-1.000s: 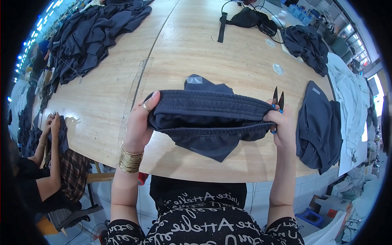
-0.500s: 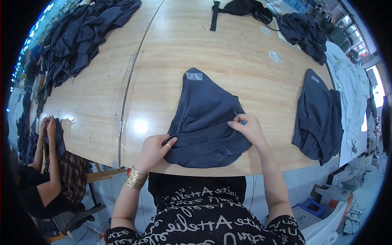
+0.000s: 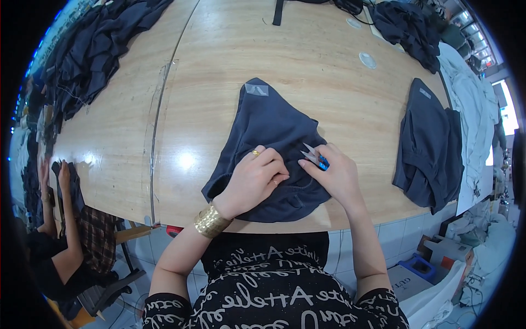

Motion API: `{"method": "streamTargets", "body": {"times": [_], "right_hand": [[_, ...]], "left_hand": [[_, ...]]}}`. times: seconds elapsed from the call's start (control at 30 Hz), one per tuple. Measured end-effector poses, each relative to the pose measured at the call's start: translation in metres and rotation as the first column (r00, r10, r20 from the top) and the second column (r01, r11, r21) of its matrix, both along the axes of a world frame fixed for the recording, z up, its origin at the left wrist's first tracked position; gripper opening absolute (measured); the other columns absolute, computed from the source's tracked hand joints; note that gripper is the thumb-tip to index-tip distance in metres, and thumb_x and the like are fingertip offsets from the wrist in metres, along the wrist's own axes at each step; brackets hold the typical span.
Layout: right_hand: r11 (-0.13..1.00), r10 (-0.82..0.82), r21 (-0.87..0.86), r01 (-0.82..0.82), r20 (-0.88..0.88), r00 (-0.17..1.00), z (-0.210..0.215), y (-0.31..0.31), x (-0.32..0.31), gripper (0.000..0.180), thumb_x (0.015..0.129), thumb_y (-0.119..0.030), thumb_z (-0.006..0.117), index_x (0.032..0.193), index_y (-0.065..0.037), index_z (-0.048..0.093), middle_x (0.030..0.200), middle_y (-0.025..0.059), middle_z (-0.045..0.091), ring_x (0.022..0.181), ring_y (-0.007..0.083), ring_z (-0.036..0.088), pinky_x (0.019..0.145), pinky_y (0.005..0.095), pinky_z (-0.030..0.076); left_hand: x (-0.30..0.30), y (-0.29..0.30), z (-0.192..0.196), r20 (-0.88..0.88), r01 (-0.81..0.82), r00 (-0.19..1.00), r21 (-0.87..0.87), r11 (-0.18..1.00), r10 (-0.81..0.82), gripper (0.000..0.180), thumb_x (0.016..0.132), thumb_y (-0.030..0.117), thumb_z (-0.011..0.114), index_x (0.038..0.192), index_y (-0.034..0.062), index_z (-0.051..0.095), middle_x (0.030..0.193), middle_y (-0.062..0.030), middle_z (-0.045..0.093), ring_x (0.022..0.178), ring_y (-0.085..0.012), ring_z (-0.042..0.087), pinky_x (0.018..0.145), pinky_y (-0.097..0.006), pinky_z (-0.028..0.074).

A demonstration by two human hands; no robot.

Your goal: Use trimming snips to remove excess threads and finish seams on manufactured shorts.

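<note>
the head-worn fisheye (left of a pair) looks down from close above the table (image 3: pixel 213 82).

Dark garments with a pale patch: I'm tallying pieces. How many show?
2: one garment under the left hand, another garment to its right on the table. Dark fabric heaps may hide more.

The garment (image 3: pixel 274 120) in the middle is plain dark blue-grey, with a silvery-grey patch (image 3: pixel 256 90) near its tip. The scissors (image 3: pixel 322 162) have silver blades and bright blue handles. The bracelet (image 3: pixel 211 220) and the ring (image 3: pixel 256 153) are gold. The shirt (image 3: pixel 274 293) is black, patterned with white looping script and tiny pale specks. The table (image 3: pixel 219 60) is light tan with a streaky wood grain. The folded clothing (image 3: pixel 430 148) to the right is dark blue-grey, the cloth (image 3: pixel 468 98) beyond it whitish blue. At left, a plaid fabric (image 3: pixel 98 236) mixes brown and black.
</note>
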State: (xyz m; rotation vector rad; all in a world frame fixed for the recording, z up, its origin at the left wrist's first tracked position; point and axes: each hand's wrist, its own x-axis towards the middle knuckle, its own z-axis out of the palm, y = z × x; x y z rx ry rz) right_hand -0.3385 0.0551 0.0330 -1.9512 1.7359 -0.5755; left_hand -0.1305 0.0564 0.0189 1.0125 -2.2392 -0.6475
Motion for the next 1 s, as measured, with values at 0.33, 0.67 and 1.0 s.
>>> {"method": "streamTargets", "body": {"times": [0.33, 0.67, 1.0], "right_hand": [[0.997, -0.068, -0.021, 0.070, 0.117, 0.991, 0.003, 0.003, -0.001, 0.032, 0.077, -0.036, 0.072, 0.084, -0.007, 0.061, 0.074, 0.0073, 0.056, 0.066, 0.0256, 0.058, 0.057, 0.0352, 0.044], [0.967, 0.228, -0.099, -0.236, -0.088, 0.970, 0.019, 0.017, -0.003, 0.035, 0.079, -0.039, 0.069, 0.098, -0.012, 0.056, 0.069, 0.0016, 0.058, 0.068, 0.0180, 0.058, 0.067, 0.0328, 0.040], [0.917, 0.323, -0.156, -0.368, -0.254, 0.912, 0.013, 0.016, -0.007, 0.029, 0.082, -0.040, 0.064, 0.090, -0.014, 0.056, 0.061, -0.0007, 0.055, 0.062, 0.0158, 0.053, 0.070, 0.0324, 0.033]], "left_hand": [[0.036, -0.028, 0.045, -0.102, -0.305, 0.926, 0.362, 0.881, 0.363, 0.009, 0.086, 0.010, 0.065, 0.091, 0.0027, 0.064, 0.079, -0.0069, 0.062, 0.067, -0.0154, 0.058, 0.060, -0.026, 0.047], [0.006, -0.017, 0.011, 0.036, 0.025, 0.999, 0.020, 0.999, -0.025, 0.012, 0.077, 0.007, 0.070, 0.087, 0.0059, 0.064, 0.091, -0.0036, 0.057, 0.081, -0.0212, 0.051, 0.077, -0.030, 0.042], [0.005, -0.013, 0.011, -0.163, 0.005, 0.983, 0.489, 0.872, 0.086, 0.006, 0.086, 0.008, 0.065, 0.089, 0.0034, 0.063, 0.090, -0.0006, 0.056, 0.062, -0.0082, 0.043, 0.057, -0.023, 0.038]]}}
